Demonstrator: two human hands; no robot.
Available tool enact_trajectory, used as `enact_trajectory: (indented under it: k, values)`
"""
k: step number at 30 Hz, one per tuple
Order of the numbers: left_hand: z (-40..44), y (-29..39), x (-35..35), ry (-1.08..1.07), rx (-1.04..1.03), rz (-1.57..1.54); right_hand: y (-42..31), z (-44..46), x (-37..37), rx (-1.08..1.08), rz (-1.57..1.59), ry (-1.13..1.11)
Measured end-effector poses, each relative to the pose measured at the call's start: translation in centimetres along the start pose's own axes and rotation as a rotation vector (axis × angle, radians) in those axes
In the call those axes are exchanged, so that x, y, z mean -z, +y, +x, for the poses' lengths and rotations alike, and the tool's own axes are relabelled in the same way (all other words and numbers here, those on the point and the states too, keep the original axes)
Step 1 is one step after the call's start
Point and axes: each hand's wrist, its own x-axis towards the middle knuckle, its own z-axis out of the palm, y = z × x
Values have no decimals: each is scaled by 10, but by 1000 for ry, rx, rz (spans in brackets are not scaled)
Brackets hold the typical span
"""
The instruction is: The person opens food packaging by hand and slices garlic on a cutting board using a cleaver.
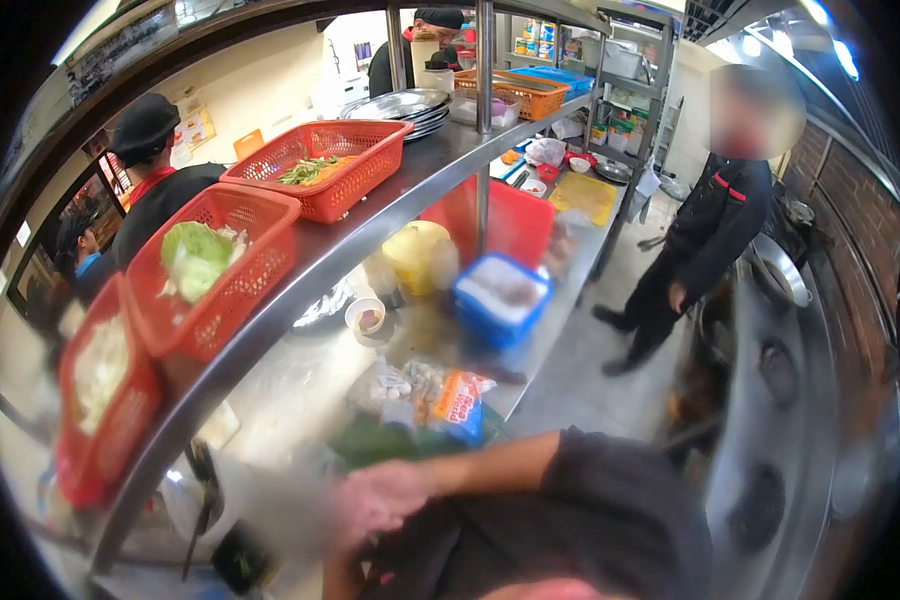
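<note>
My right hand comes in from the right on a bare forearm below a dark sleeve. Its fingers look curled, and what they hold, if anything, I cannot make out. My left hand is against it, smeared by motion, so its fingers do not show. A pale grey blur lies just left of both hands; its kind is unclear. Beyond my hands, a plastic packet with orange and blue print rests on the steel counter next to clear bags of pale pieces. A dark green surface lies under them.
A raised steel shelf carries red baskets of vegetables and stacked metal plates. On the counter stand a small cup, a yellow bag and a blue tub. A co-worker stands in the aisle by the stoves.
</note>
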Motion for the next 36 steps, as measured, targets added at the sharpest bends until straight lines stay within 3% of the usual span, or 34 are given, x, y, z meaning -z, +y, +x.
enact_trajectory:
  k: [2, 6, 7, 9, 12, 15, 17, 21, 24, 26, 27, 30, 33, 35, 36]
  values:
    - [-2, 8, 2, -87, 154, -298, 2, -1, 0, -78, 0, 15]
    - [23, 35, -27, -42, 268, -567, -4, -7, 10, -124, -35, 32]
    - [26, 42, -22, -171, 124, -114, -2, -7, 12, -78, -76, 19]
    - [27, 43, -23, -292, -26, 340, -1, -8, 19, -32, -117, 6]
    - [25, 25, -23, 64, 219, 52, -6, -14, 17, -77, 9, 59]
    - [18, 3, -12, 142, 88, 493, -10, -13, 4, 4, -104, 123]
    - [31, 40, -44, 145, 170, 254, -7, -11, 15, 77, -611, 73]
    - [34, 57, -46, 105, 246, 227, 1, -10, 12, 88, -631, 162]
    - [33, 37, -18, -20, 554, -116, -8, -11, 3, 2, -362, 109]
    - [42, 66, -41, -124, 312, -498, -15, -11, -5, -48, -72, -208]
    - [47, 82, -53, -164, 233, -627, -13, -10, -1, -46, -73, -208]
    - [52, 113, -72, -267, 118, -498, -2, -9, 21, -145, 44, -263]
    - [51, 107, -58, -57, 392, -229, -3, -13, 26, -137, 3, -139]
    - [47, 85, -44, -29, 404, 64, -4, -14, 20, -70, -59, -82]
    - [49, 83, -46, -35, 409, 65, -3, -13, 22, -62, -58, -80]
